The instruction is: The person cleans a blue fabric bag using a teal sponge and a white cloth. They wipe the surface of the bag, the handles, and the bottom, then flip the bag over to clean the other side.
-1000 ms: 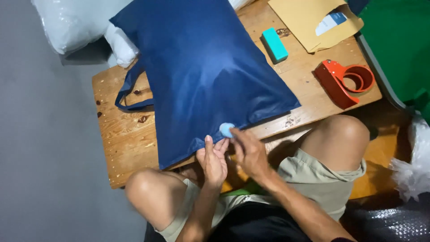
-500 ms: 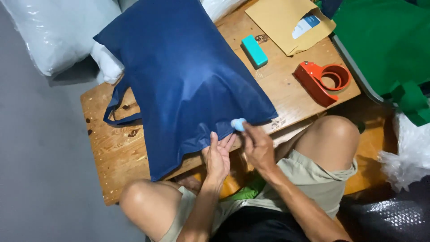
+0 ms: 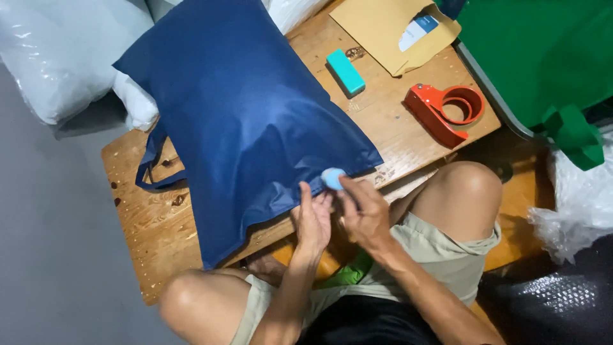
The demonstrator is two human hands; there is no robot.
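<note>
Pale-blue disc (image 3: 332,178) sits pinched in right hand (image 3: 365,214) fingertips beside left hand (image 3: 313,220) gripping navy bag (image 3: 249,121).

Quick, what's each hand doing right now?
Left hand: pinching the edge of the navy fabric bag.
Right hand: closed on a small light-blue round piece.

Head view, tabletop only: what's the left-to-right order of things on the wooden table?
Navy tote bag → teal block → tan envelope → red tape dispenser. All lie on the wooden table. Left hand and right hand meet at the bag's near corner around a small light-blue disc.
</note>
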